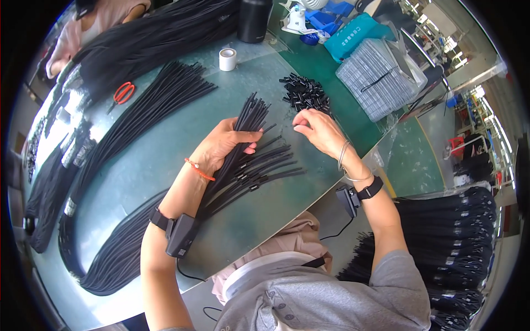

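Observation:
My left hand is closed around a bundle of thin black cords, whose cut ends stick up past my thumb. Below that grip, other cord ends fan out to the right over the table, several with small black sleeves on them. My right hand hovers beside a heap of short black tube pieces, thumb and fingers drawn together. Whatever sits between those fingertips is too small or hidden to make out. The cords trail down and left under my left forearm and loop across the table.
A roll of white tape, red-handled scissors and a black bottle stand or lie farther off. More cord bundles cover the far left, near another person. Clear plastic trays are stacked right; black cords hang below.

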{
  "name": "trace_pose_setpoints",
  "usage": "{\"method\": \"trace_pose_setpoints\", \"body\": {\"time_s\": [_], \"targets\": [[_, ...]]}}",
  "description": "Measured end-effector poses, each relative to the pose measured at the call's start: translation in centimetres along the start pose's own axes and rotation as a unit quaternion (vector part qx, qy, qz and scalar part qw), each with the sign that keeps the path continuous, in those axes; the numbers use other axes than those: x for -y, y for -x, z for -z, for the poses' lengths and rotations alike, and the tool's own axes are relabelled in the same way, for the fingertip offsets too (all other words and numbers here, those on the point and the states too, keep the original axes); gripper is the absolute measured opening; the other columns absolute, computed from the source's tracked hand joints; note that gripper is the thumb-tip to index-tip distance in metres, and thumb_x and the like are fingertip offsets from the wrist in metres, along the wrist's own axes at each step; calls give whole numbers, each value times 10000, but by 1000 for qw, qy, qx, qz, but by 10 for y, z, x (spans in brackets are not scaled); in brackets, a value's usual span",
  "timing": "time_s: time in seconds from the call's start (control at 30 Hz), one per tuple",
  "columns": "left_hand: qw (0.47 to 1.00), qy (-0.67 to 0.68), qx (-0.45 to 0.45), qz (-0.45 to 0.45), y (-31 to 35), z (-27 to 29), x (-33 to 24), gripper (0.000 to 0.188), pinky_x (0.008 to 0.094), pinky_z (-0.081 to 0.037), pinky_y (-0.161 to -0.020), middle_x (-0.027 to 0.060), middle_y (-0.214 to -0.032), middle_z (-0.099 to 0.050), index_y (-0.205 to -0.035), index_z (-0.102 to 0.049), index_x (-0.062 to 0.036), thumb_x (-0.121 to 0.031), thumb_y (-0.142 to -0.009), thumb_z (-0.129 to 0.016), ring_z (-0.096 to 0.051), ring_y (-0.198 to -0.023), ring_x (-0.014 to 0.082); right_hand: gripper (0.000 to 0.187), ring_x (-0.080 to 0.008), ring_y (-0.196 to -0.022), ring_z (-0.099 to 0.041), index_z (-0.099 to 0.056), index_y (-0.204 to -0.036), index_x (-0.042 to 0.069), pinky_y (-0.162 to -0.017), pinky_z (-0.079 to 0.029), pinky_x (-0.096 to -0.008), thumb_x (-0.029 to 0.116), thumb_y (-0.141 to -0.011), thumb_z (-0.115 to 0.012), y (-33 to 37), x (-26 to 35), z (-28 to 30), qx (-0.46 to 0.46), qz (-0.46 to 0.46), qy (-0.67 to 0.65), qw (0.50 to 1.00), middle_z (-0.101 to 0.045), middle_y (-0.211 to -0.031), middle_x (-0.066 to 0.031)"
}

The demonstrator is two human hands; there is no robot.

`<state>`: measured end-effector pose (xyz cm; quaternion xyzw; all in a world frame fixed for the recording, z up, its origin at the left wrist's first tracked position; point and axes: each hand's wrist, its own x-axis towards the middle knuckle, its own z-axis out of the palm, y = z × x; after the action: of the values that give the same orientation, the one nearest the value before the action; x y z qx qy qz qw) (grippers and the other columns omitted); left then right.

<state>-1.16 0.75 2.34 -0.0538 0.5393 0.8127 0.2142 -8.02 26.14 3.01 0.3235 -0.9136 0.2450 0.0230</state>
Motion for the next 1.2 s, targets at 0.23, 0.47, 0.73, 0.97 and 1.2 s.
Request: {"method": "trace_pose_setpoints", "body": {"time_s": [0.23,0.47,0.73,0.97,1.2], "targets": [[999,-40,-6,-37,-3,-3,0,207,213,-467,-580,32,-800,-617,-978,-625,10,-56,-808,-724,-584,-673,89,131,-80,-823,-602,-638,-990,16,-703,-509,-241,86,-883,-666,-16,24,-3,83,-52,-387,917,-655,-909,-22],[999,-32,2,-25,4,-4,-6,210,236,-482,-599,35,-828,-640,-989,-631,5,-46,-803,-715,-588,-688,91,137,-76,-824,-604,-645,-1001,28,-713,-512,-243,61,-870,-669,-25,29,5,120,10,-371,921,-656,-883,-20],[958,-234,-79,-148,5,-10,-2,241,295,-503,-613,42,-841,-649,-989,-616,15,-81,-792,-715,-602,-714,106,150,-259,-766,-634,-643,-927,66,-673,-515,-349,129,-809,-710,18,99,-25,14,179,-23,984,-647,-814,-87],[969,-231,-82,-30,9,-11,-9,249,250,-475,-550,25,-778,-602,-988,-626,4,-141,-814,-730,-560,-638,95,221,-220,-758,-631,-631,-1013,50,-699,-516,-329,69,-805,-703,38,-25,22,-198,-100,-26,975,-632,-864,-92],[996,-80,-24,9,9,-11,-3,237,234,-447,-514,15,-749,-579,-976,-646,13,-143,-823,-738,-536,-608,97,204,-247,-772,-620,-622,-1012,32,-694,-505,-346,42,-817,-680,26,-34,3,-159,-24,24,987,-621,-911,-100]]}}
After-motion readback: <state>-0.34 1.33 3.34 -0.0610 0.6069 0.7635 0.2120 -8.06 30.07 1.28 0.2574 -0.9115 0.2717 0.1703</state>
